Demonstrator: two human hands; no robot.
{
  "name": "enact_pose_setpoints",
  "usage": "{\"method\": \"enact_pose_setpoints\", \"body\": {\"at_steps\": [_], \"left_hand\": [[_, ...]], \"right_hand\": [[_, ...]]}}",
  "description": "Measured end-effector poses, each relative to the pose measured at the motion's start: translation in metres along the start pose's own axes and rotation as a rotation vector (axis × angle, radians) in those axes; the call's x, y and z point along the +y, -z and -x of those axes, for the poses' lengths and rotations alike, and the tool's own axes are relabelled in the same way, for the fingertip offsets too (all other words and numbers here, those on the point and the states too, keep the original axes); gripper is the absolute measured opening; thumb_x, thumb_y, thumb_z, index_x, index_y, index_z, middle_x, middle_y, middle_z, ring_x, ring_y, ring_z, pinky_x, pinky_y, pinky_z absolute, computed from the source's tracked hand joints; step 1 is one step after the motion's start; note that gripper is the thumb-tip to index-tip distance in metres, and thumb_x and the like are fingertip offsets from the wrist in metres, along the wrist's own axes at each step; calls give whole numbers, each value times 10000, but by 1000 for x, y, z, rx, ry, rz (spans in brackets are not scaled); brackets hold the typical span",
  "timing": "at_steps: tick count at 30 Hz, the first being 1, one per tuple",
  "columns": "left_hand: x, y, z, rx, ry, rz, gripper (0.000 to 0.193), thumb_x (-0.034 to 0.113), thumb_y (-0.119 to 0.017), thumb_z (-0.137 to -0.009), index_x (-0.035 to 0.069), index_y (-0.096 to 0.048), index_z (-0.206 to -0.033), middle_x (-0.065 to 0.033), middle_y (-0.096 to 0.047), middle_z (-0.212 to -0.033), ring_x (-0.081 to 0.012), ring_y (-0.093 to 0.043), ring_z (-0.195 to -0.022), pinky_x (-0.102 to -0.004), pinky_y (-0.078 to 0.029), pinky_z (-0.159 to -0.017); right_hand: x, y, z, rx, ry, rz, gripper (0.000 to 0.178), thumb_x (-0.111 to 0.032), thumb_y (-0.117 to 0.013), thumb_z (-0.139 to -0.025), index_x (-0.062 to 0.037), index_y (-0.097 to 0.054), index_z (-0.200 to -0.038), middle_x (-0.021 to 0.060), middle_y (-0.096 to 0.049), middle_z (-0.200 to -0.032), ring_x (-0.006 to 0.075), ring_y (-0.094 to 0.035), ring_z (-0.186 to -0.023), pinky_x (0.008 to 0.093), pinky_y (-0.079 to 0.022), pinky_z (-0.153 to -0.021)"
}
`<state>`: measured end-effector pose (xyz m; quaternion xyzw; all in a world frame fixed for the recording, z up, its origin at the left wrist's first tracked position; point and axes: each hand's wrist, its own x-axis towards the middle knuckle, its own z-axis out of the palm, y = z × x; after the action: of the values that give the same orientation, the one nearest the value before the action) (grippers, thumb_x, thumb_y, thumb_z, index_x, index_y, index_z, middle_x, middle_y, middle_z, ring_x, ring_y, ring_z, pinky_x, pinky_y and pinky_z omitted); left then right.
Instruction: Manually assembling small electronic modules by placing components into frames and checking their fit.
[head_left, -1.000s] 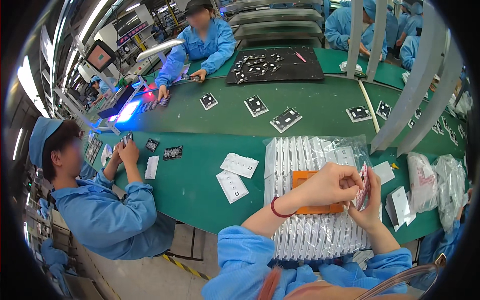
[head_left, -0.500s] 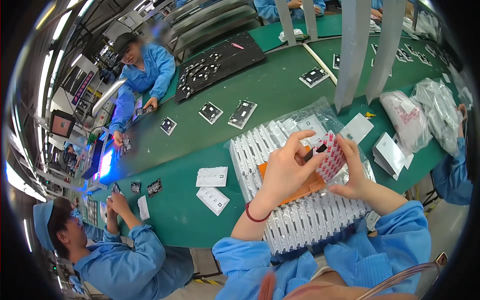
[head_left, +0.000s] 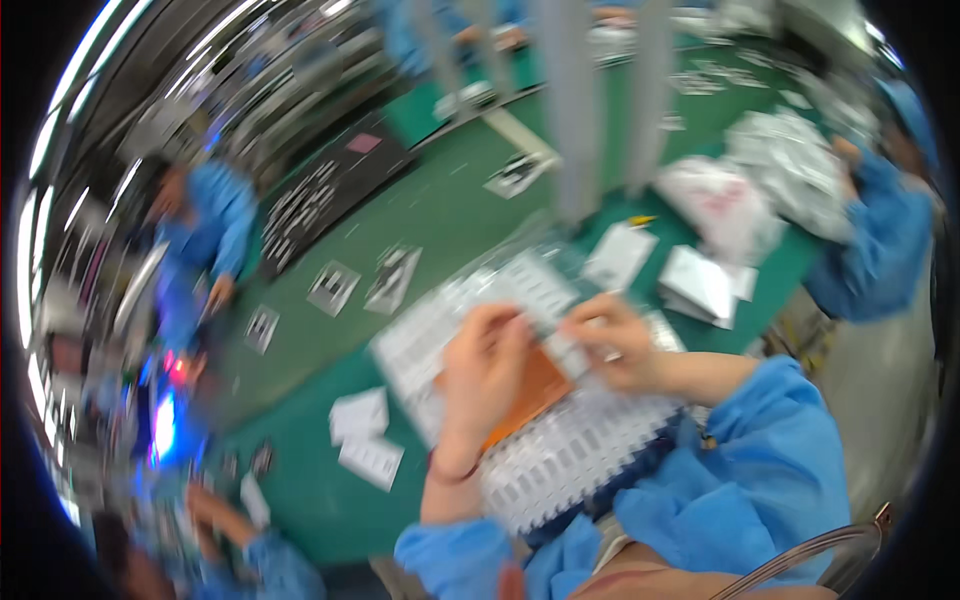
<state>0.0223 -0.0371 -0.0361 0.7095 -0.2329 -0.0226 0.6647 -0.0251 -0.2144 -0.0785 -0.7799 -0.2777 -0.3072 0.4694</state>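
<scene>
The whole picture is blurred by motion. My left hand [head_left: 488, 365] is raised over a white slotted tray [head_left: 560, 470], its fingers curled closed; whatever they pinch cannot be made out. Close beside it on the right, my right hand [head_left: 618, 345] has thumb and fingers drawn together, and anything small between them is lost in the smear. The fingertips of both hands face each other with a narrow gap. Beneath them an orange block [head_left: 535, 398] lies on the tray, partly covered by my left hand.
Two white plates [head_left: 372, 462] lie left of the tray. To the right are a white sheet [head_left: 620, 255], stacked white pieces [head_left: 695, 285] and plastic bags [head_left: 790, 175]. Metal posts [head_left: 570, 120] stand beyond. Co-workers sit left and right; a black mat [head_left: 330, 190] lies far left.
My view has swung, shifting the bench leftward. The sheet with red print no longer shows in my right hand. My right fingers, spread before, are now drawn together.
</scene>
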Motion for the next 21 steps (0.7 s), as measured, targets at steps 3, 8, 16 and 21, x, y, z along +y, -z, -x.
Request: {"method": "enact_pose_setpoints", "body": {"at_steps": [3,8,16,21], "left_hand": [[12,4,5,-10,-10,73,116,30,-533,-853,-32,-532,-951,-86,-598,-825,-132,-594,-735,-237,-486,-660],[14,5,3,-75,137,257,67,63,-515,-871,-5,-521,-869,-55,-582,-768,-92,-576,-662,-196,-473,-595],[15,15,11,-130,233,378,65,-35,-543,-813,-15,-496,-854,-94,-577,-738,-130,-577,-612,-222,-473,-569],[17,-3,5,-239,258,314,230,-53,-562,-792,39,-411,-938,-46,-508,-783,-113,-524,-645,-221,-435,-557]], "right_hand": [[0,-2,-4,-103,89,-168,423,-107,-574,-759,-33,-529,-1173,212,-414,-1235,330,-415,-1127,401,-336,-930],[1,-5,-5,-230,98,-396,634,-290,-590,-813,-55,-326,-1339,238,-202,-1393,363,-281,-1251,418,-250,-996],[-3,-10,-1,-290,4,-458,897,-457,-657,-737,0,-200,-1358,181,-309,-1321,305,-307,-1226,389,-300,-959],[1,-1,9,-100,-334,-835,867,-329,-682,-737,-29,-163,-1363,105,-283,-1333,216,-332,-1182,365,-299,-965]]}}
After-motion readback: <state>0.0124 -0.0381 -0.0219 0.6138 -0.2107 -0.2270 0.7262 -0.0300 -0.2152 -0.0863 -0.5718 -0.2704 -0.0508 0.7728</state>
